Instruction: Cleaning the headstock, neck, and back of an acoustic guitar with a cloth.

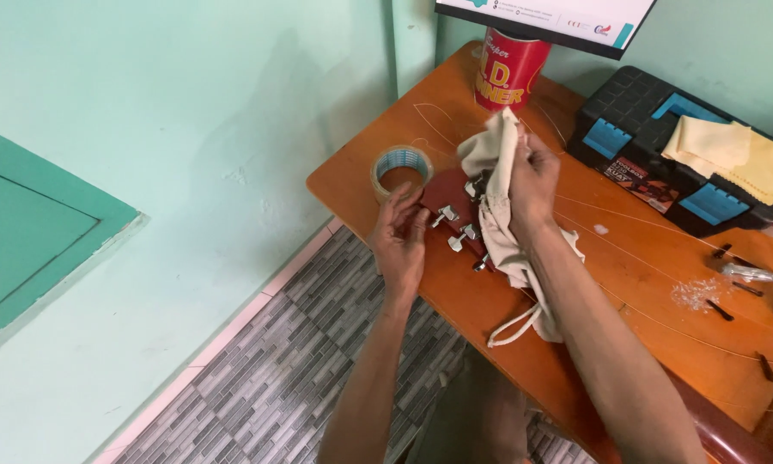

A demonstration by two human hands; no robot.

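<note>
Right now the reddish guitar headstock [449,199] lies on the orange table [361,167], between both hands: the left hand [401,238] pinches its near edge by the tuning pegs [455,230], while the right hand [531,182] presses a bunched cream cloth [496,215] against it.

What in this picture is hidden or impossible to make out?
Head view:
- Guitar headstock: its face is covered by the cloth in the right hand.
- Guitar body: cut off by the bottom edge.
- Left hand: fingertips' contact with the tuning pegs is unclear.
- Small dark pins: too small.
</note>
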